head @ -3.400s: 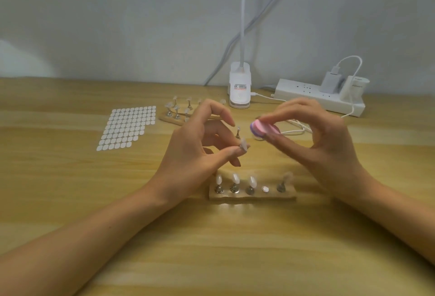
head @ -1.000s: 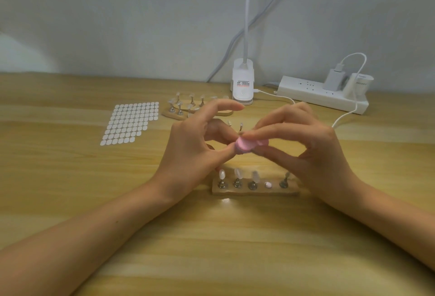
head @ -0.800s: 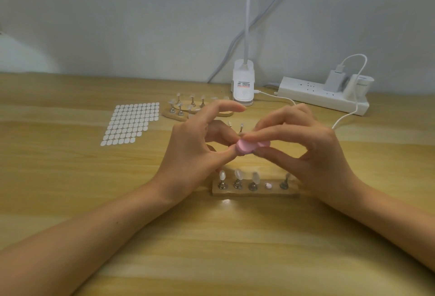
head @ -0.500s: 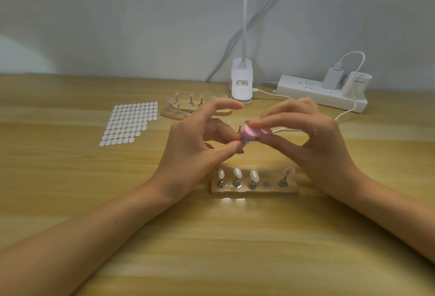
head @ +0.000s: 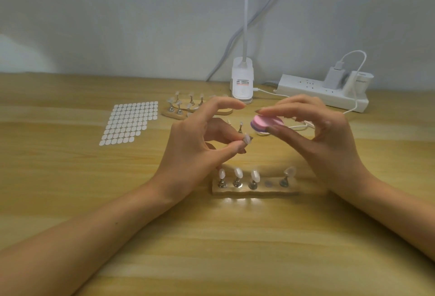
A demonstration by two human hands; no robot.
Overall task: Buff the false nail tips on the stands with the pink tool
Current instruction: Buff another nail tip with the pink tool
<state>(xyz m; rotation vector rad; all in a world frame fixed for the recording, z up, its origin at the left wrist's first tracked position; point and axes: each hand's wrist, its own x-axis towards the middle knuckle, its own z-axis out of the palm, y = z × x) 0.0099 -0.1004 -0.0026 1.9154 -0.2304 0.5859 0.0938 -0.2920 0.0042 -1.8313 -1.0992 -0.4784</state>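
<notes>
My left hand pinches a small nail stand with a pale false nail tip between thumb and middle finger, index finger raised. My right hand pinches the round pink buffing tool between fingertips and thumb, just right of and slightly above the tip, a small gap apart. On the table below lies a wooden holder carrying several metal stands with nail tips and one bare slot.
A second wooden holder with nail stands sits behind my left hand. A sheet of white adhesive tabs lies to the left. At the back stand a white lamp clamp base and a power strip with chargers and cable.
The pink tool was rubbing against the nail tip held in my left hand. It has now lifted off to the right, leaving the tip exposed.
</notes>
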